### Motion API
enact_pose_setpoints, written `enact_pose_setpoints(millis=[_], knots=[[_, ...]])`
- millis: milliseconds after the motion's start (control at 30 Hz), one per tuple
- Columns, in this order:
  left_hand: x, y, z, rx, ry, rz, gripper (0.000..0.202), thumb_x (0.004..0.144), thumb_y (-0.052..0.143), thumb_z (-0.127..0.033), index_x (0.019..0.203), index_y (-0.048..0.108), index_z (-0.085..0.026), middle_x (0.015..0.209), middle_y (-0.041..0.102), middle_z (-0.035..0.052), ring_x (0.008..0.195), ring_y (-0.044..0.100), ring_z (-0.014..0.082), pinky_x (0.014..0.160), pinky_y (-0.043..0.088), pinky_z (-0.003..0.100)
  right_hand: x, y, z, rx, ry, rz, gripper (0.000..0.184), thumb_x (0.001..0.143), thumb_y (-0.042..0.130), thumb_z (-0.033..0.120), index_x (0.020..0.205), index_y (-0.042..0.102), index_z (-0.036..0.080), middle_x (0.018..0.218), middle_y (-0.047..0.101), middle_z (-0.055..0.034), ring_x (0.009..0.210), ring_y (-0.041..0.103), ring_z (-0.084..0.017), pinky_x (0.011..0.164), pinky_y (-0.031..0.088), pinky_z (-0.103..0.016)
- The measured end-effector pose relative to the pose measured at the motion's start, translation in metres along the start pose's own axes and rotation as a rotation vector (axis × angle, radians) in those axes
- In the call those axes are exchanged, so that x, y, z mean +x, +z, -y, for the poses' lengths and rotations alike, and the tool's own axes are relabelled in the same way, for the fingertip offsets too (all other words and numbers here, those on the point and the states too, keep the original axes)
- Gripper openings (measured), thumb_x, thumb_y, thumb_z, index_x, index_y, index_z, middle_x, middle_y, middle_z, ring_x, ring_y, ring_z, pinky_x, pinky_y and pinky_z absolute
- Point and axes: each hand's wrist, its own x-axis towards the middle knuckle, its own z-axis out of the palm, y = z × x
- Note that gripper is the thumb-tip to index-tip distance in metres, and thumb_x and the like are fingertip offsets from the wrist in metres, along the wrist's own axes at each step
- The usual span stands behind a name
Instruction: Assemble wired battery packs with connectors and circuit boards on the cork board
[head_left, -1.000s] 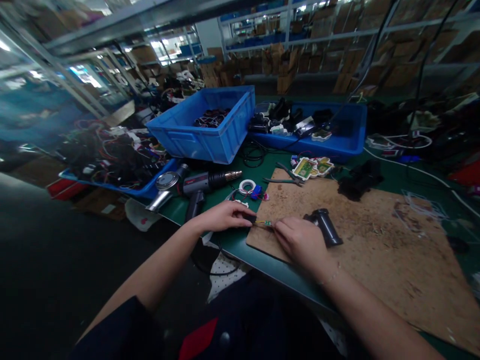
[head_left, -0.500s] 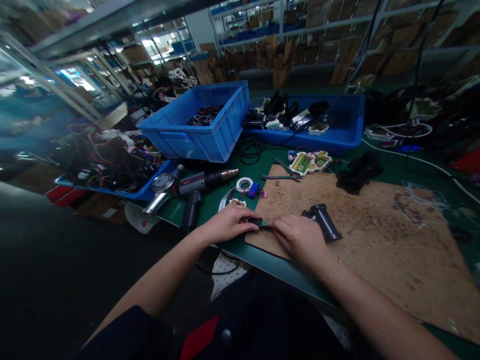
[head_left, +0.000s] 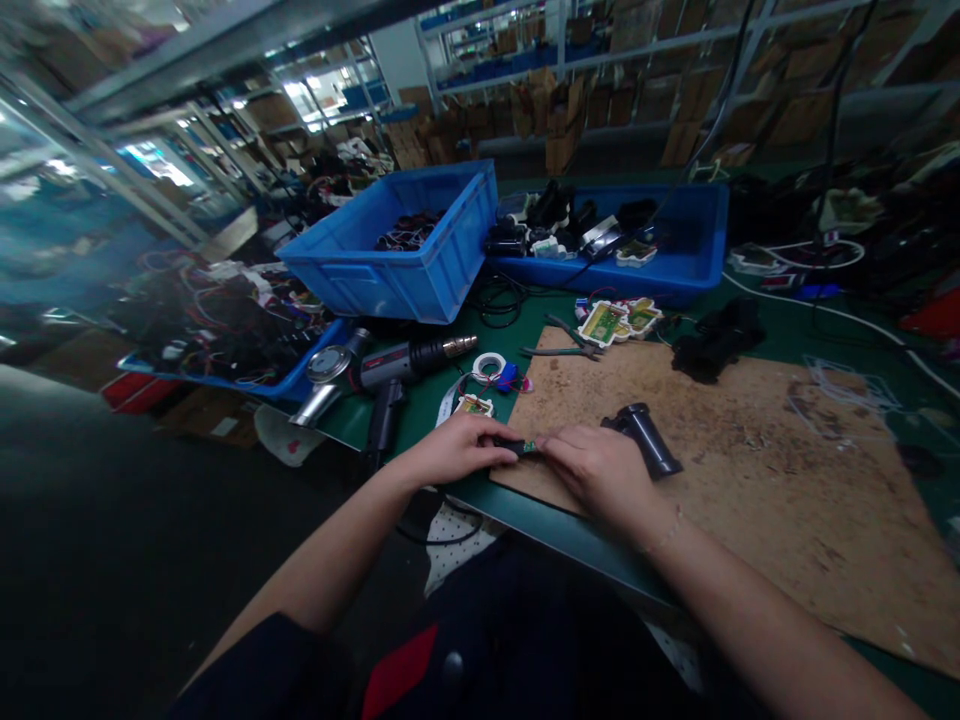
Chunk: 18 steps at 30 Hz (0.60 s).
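Note:
My left hand [head_left: 457, 447] and my right hand [head_left: 596, 465] meet at the near left corner of a brown work board [head_left: 750, 460]. Between their pinched fingertips lies a small green circuit board with a black sleeve [head_left: 520, 446]; the left fingers grip the black end, the right fingers the green end. A black cylindrical part [head_left: 646, 440] lies on the board just right of my right hand.
A heat gun [head_left: 397, 372] and a roll of white tape [head_left: 491, 367] lie left of the board. Cutters [head_left: 570, 345] and green circuit boards [head_left: 616, 320] sit at its far edge. Behind stand two blue bins [head_left: 397, 265] [head_left: 675, 270] with parts; a tray of wires [head_left: 225, 320] is at left.
My hands have drawn closer together, and the black sleeve now covers more of the small green board. The view shifted slightly.

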Motion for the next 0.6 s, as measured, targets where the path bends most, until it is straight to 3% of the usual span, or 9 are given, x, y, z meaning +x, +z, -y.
enact_pose_setpoints(millis=[133,600], knots=[[0.002,-0.001,0.013,-0.162,-0.069,0.08,0.041,0.083,0.075,-0.043,0.117,0.073,-0.019,0.084,0.075,0.0031,0.069,0.067,0.0157,0.064,0.049,0.024,0.0,0.0,0.0,0.009,-0.016,-0.005,0.019,0.101,0.052,0.021,0.112,0.068,0.022,0.102,0.075,-0.004,0.094,0.065,-0.018,0.074,0.038,-0.029],[0.004,-0.009,0.012,-0.158,-0.08,0.159,0.043,0.082,0.076,-0.042,0.117,0.073,-0.017,0.082,0.072,0.0032,0.069,0.063,0.015,0.065,0.047,0.025,-0.001,-0.002,0.002,0.002,-0.073,-0.044,0.019,0.1,0.054,0.019,0.113,0.068,0.02,0.107,0.075,-0.0055,0.098,0.067,-0.018,0.076,0.041,-0.03]])
